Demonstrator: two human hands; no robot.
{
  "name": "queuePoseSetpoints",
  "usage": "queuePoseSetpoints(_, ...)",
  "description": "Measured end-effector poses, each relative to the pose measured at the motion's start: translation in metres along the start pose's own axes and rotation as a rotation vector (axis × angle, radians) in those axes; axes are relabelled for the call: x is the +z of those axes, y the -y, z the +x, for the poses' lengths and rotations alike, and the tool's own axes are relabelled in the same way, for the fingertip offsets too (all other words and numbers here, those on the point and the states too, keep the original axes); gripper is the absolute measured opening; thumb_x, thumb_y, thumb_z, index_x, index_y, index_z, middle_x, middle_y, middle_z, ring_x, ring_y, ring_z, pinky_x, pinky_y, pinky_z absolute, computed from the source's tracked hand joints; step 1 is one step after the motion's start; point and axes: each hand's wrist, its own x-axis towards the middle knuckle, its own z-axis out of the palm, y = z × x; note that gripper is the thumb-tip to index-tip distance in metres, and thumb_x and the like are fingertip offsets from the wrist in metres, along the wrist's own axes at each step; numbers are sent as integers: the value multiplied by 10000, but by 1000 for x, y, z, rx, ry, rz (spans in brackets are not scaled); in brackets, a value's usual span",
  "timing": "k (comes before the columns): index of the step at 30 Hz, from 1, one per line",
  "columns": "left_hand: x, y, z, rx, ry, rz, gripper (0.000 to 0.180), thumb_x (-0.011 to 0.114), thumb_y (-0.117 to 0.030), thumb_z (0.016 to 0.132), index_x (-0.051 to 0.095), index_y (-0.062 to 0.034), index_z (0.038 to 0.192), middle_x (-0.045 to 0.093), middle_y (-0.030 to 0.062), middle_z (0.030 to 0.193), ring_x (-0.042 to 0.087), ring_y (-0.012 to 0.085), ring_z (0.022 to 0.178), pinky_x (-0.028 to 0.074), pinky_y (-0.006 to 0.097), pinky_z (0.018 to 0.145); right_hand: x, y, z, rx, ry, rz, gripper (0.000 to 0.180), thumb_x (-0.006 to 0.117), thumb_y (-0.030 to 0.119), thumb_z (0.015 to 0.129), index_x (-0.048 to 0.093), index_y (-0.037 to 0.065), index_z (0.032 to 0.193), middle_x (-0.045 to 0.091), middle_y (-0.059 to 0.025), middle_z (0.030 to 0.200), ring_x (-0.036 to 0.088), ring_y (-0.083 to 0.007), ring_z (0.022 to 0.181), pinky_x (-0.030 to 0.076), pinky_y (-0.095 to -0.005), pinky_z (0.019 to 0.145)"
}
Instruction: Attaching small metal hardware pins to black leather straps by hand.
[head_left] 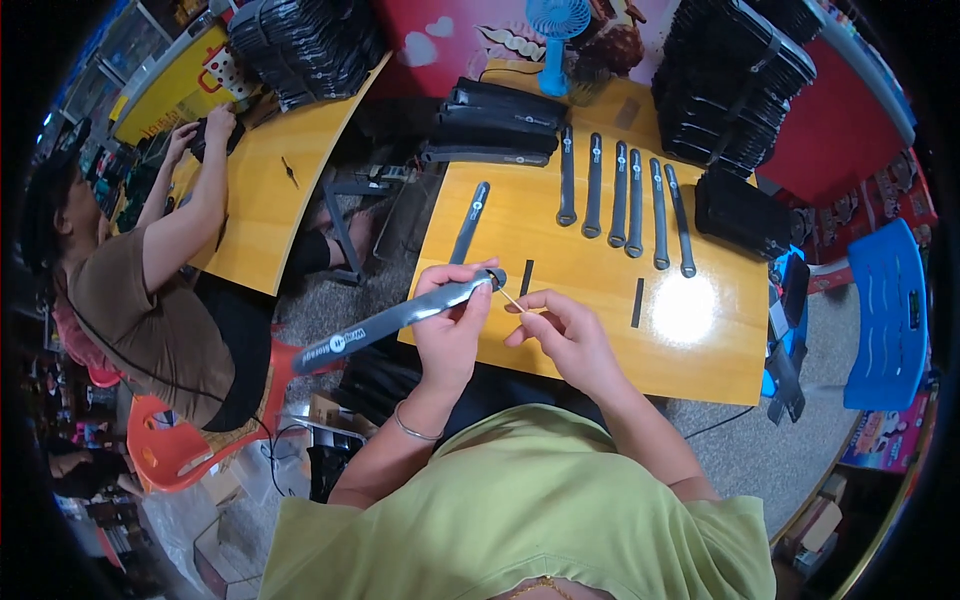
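My left hand (450,325) grips a long grey handle sleeve (385,322) near its upper end; the sleeve slants down to the left. My right hand (565,330) pinches a thin pale stick (512,301) whose tip points at the sleeve's round end cap (496,278). Both hands hover over the near edge of a wooden table (590,330). Another grey sleeve (468,224) lies alone on the table just beyond my left hand.
Several grey sleeves (625,198) lie in a row at the table's far side. Black flat cases are stacked behind (495,120) and at right (740,210). Two small black strips (637,302) lie on the table. A blue fan (556,30) stands at the back. A seated person (150,300) works at the left table. A blue chair (888,310) is at right.
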Motion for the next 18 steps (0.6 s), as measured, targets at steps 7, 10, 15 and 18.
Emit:
queuePoseSetpoints(7, 1, 4, 6, -280, -155, -261, 228, 529, 55, 874, 482, -6, 1089, 572, 115, 1039, 577, 215, 1057, 471, 319, 932, 8, -6, 8, -33, -45, 36, 124, 510, 73, 924, 558, -35, 959, 630, -58, 826, 651, -132, 770, 462, -217, 678)
queuePoseSetpoints(10, -4, 8, 6, -323, -168, -282, 238, 539, 41, 873, 490, -21, 1097, 580, 113, 1037, 588, 191, 1013, 476, 306, 918, 10, -11, 11, -37, -61, 47, 116, 509, 73, 924, 560, -25, 960, 633, -69, 828, 656, -140, 775, 466, -229, 676)
queuePoseSetpoints(15, -7, 14, 6, -289, -178, -308, 210, 572, 56, 857, 506, -8, 1046, 590, 100, 994, 589, 145, 948, 493, 267, 874, 9, -11, 14, 129, 30, 433, 135, 518, 134, 932, 577, 21, 975, 646, -69, 788, 550, -70, 596, 387, -182, 557)
queuePoseSetpoints(18, -5, 16, 5, -207, -191, -149, 204, 593, 62, 842, 523, -10, 1021, 595, 93, 982, 590, 121, 919, 487, 238, 841, 10, -7, 13, 279, 78, 609, 146, 522, 166, 934, 580, 42, 985, 650, -60, 761, 421, -26, 516, 306, -162, 483)
